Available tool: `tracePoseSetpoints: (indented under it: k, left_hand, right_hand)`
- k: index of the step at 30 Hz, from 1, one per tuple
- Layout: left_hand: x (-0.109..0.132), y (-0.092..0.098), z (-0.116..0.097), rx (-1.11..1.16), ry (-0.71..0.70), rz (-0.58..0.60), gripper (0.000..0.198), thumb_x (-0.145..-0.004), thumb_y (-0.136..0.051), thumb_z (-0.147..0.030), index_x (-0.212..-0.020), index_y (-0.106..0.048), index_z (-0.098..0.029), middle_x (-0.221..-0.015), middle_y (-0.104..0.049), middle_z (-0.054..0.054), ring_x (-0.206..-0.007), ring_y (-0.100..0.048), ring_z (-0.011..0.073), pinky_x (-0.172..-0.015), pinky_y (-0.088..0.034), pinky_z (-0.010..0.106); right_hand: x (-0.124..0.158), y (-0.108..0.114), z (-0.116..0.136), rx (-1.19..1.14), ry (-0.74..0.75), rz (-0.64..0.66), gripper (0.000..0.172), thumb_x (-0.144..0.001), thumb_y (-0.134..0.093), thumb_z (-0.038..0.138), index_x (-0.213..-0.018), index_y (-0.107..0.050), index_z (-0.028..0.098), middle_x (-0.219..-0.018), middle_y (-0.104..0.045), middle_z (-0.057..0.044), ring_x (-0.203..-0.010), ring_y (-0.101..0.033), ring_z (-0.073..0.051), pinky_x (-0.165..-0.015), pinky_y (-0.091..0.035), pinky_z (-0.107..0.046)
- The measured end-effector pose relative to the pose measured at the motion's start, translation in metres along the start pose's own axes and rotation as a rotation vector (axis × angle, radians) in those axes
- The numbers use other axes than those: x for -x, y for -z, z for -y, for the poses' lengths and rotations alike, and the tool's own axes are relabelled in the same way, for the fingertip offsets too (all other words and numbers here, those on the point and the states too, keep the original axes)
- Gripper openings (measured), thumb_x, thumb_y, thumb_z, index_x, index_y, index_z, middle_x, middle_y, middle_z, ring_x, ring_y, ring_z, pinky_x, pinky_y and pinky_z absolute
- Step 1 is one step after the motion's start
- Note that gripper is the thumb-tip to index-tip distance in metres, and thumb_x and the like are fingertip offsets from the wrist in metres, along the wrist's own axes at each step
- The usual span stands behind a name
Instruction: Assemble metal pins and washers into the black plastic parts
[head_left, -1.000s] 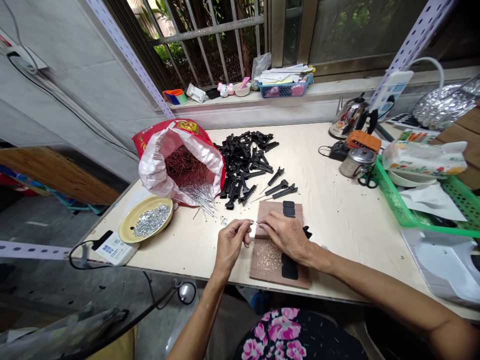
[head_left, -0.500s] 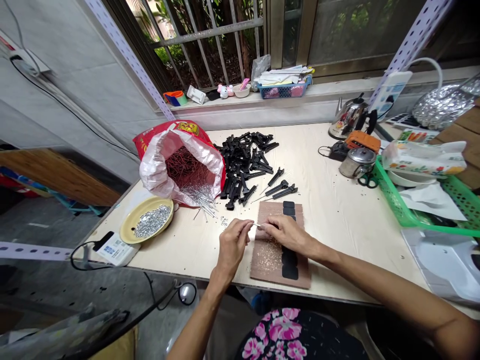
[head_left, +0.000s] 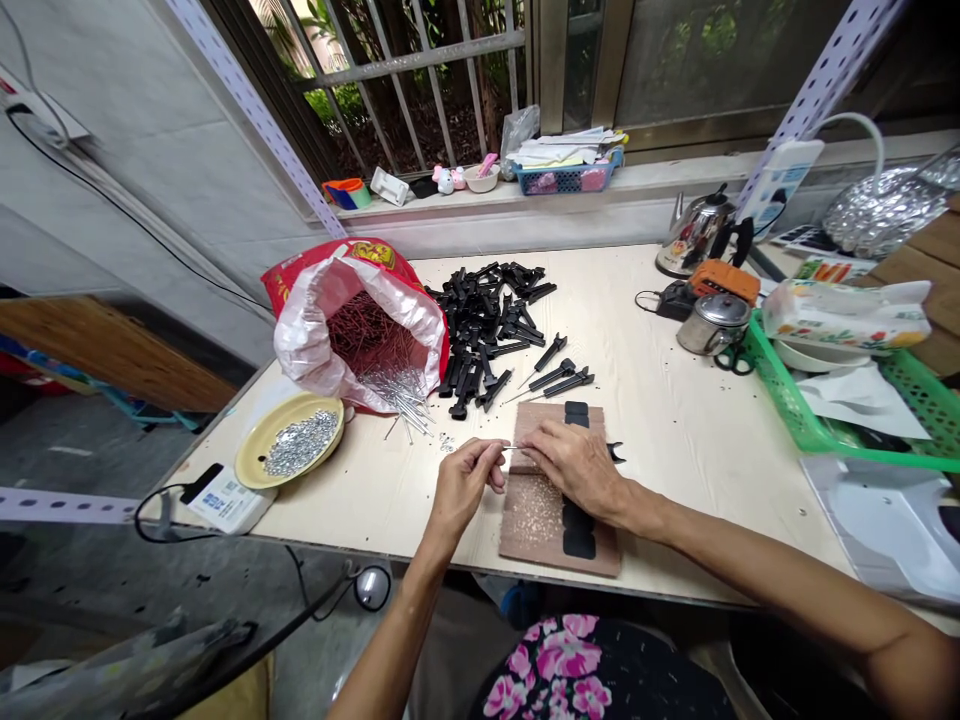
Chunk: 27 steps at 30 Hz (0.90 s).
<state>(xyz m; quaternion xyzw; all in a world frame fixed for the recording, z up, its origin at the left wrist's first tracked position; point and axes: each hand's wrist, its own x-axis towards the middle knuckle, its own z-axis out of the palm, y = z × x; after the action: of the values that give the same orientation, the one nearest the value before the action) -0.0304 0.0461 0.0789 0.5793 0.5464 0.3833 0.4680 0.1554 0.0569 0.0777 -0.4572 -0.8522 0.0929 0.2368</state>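
Observation:
My left hand (head_left: 463,482) pinches a thin metal pin (head_left: 513,447) that points right toward my right hand (head_left: 576,465). My right hand lies closed over a black plastic clip (head_left: 615,452), whose forked end sticks out to the right, and rests on a brown board (head_left: 540,520) with black pads. Beyond the board lie three clips fitted with pins (head_left: 559,377) and a big heap of black clips (head_left: 487,315). A red and white bag (head_left: 352,320) spills loose metal pins (head_left: 401,395) to the left.
A yellow dish (head_left: 289,450) of small metal pieces sits near the table's left edge, beside a charger with cable (head_left: 217,495). At the right stand a kettle (head_left: 697,235), a steel pot (head_left: 712,325) and a green basket (head_left: 840,400). The windowsill holds small items.
Both hands stay at the board with small finger movements. The forked end of the black clip now shows farther out to the right of my right hand.

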Motion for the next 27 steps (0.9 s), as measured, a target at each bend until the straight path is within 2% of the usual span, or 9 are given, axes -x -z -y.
tracePoseSetpoints:
  k: [7,13,18,20,22,23,25,27]
  left_hand:
    - [-0.006,-0.010,0.000,0.238,0.137,0.062,0.033,-0.081,-0.058,-0.042,-0.084,-0.066,-0.011,-0.060,-0.058,-0.001,-0.048,-0.051,0.0077,-0.050,-0.041,0.020]
    - [-0.010,-0.023,-0.003,0.425,0.266,0.085,0.048,-0.081,-0.053,-0.052,-0.096,-0.066,-0.007,-0.076,-0.062,0.006,-0.055,-0.054,0.0092,-0.049,-0.045,0.022]
    - [-0.013,-0.030,-0.001,0.400,0.308,0.046,0.059,-0.084,-0.046,-0.056,-0.109,-0.062,-0.006,-0.087,-0.062,0.010,-0.060,-0.057,0.0108,-0.053,-0.050,0.025]
    - [-0.012,-0.031,0.002,0.241,0.245,0.012,0.059,-0.086,-0.040,-0.056,-0.113,-0.061,-0.007,-0.091,-0.062,0.011,-0.066,-0.060,0.0141,-0.057,-0.053,0.029]
    - [-0.011,-0.033,0.008,-0.039,0.081,-0.045,0.052,-0.089,-0.038,-0.051,-0.113,-0.062,-0.012,-0.101,-0.063,0.013,-0.085,-0.062,0.0205,-0.073,-0.054,0.037]
    - [-0.011,-0.035,0.012,-0.192,-0.025,-0.075,0.048,-0.090,-0.038,-0.048,-0.114,-0.062,-0.014,-0.108,-0.062,0.013,-0.098,-0.060,0.0233,-0.084,-0.051,0.042]
    - [-0.010,-0.041,0.022,-0.451,-0.221,-0.098,0.041,-0.092,-0.039,-0.040,-0.120,-0.059,-0.018,-0.125,-0.057,0.012,-0.122,-0.046,0.0263,-0.102,-0.038,0.048]
    - [-0.010,-0.050,0.034,-0.614,-0.342,-0.062,0.042,-0.093,-0.037,-0.034,-0.130,-0.049,-0.018,-0.139,-0.046,0.011,-0.136,-0.028,0.0270,-0.109,-0.029,0.050]
  right_hand:
    - [0.008,0.001,-0.013,-0.163,-0.027,-0.043,0.018,-0.093,-0.047,0.027,-0.097,-0.062,0.020,-0.088,-0.064,-0.004,-0.081,-0.059,-0.016,-0.072,-0.044,-0.026]
    - [0.017,0.004,-0.020,-0.157,-0.072,-0.066,0.018,-0.092,-0.047,0.027,-0.095,-0.063,0.019,-0.087,-0.064,-0.004,-0.080,-0.058,-0.015,-0.070,-0.044,-0.026]
    - [0.026,0.006,-0.033,-0.163,-0.097,-0.079,0.019,-0.093,-0.045,0.028,-0.098,-0.062,0.020,-0.090,-0.063,-0.003,-0.081,-0.058,-0.015,-0.071,-0.044,-0.025]
    - [0.030,0.010,-0.045,-0.130,-0.107,-0.081,0.019,-0.093,-0.045,0.029,-0.099,-0.062,0.021,-0.092,-0.063,-0.003,-0.082,-0.058,-0.015,-0.072,-0.043,-0.026]
    - [0.032,0.014,-0.061,-0.057,-0.105,-0.076,0.021,-0.094,-0.044,0.030,-0.098,-0.062,0.021,-0.092,-0.063,-0.003,-0.082,-0.057,-0.016,-0.072,-0.043,-0.027]
    - [0.033,0.016,-0.070,-0.012,-0.101,-0.071,0.021,-0.094,-0.044,0.030,-0.096,-0.062,0.020,-0.091,-0.063,-0.004,-0.082,-0.056,-0.016,-0.072,-0.042,-0.027]
    - [0.035,0.016,-0.084,0.080,-0.095,-0.062,0.022,-0.094,-0.044,0.030,-0.092,-0.063,0.019,-0.088,-0.062,-0.005,-0.081,-0.054,-0.017,-0.070,-0.041,-0.028]
    - [0.039,0.013,-0.093,0.144,-0.067,-0.058,0.023,-0.094,-0.044,0.027,-0.088,-0.063,0.017,-0.082,-0.061,-0.006,-0.077,-0.051,-0.017,-0.066,-0.039,-0.028]
